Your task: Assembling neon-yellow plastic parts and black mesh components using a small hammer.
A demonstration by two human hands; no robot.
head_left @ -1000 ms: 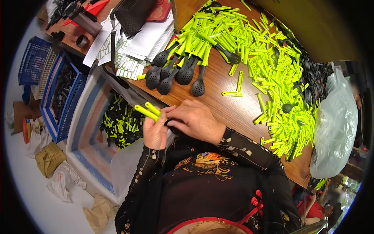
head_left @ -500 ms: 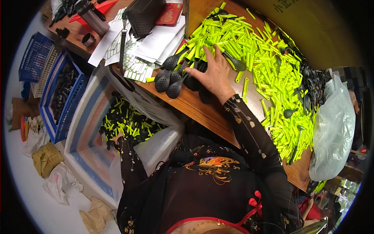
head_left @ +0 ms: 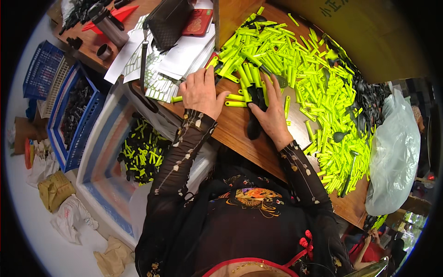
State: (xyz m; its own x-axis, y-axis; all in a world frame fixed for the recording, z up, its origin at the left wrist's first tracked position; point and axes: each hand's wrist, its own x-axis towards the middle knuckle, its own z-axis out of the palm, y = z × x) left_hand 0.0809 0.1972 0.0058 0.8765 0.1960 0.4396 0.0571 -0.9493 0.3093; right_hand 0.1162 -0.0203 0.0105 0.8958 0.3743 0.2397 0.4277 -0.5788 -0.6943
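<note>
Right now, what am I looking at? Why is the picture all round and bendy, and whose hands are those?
The picture comes from a small camera worn on a person's head, looking down. Its very wide lens bends straight edges, so everything looks round. The two arms in dark patterned sleeves belong to that person.

The left hand rests on the wooden table, right by some bright yellow-green plastic handles, which lie in a big heap across the table. The right hand is pressed over black spoon-shaped pieces; I cannot tell whether its fingers really grip them.

Behind the hands are white papers. On the floor to the left stands a blue basket of dark parts, and a big box holds more green and black pieces. A clear plastic bag sits at the right.
</note>
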